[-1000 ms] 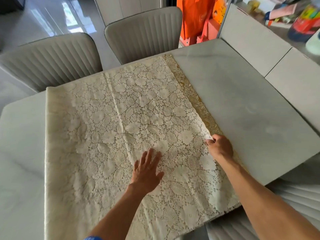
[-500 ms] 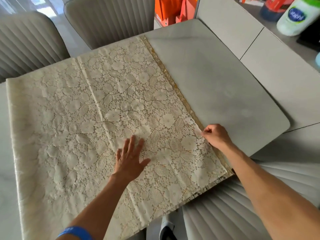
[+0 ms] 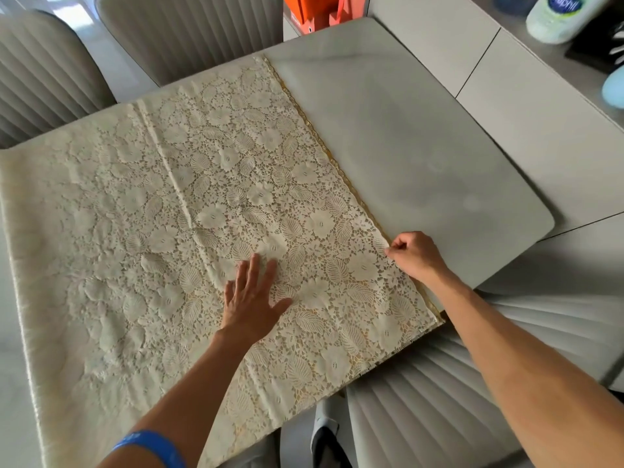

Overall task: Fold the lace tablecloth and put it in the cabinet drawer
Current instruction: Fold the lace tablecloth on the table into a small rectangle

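A cream lace tablecloth (image 3: 162, 211) with a flower pattern lies folded flat across the grey marble table (image 3: 422, 157), with a crease running down its middle and a gold trim along its right edge. My left hand (image 3: 251, 298) presses flat on the lace near the front, fingers straight. My right hand (image 3: 417, 256) pinches the cloth's right edge between thumb and curled fingers. No cabinet drawer is in view.
Two ribbed grey chairs (image 3: 189, 32) stand behind the table and another (image 3: 439, 400) is tucked in at the near right. A lotion bottle (image 3: 560, 15) and dark items sit on the grey counter (image 3: 506, 79) at the right. An orange bag (image 3: 317, 11) stands beyond.
The view has tilted down and shifted. The gold trim showing beyond the top layer's right edge has narrowed. Both hands keep their places on the cloth.
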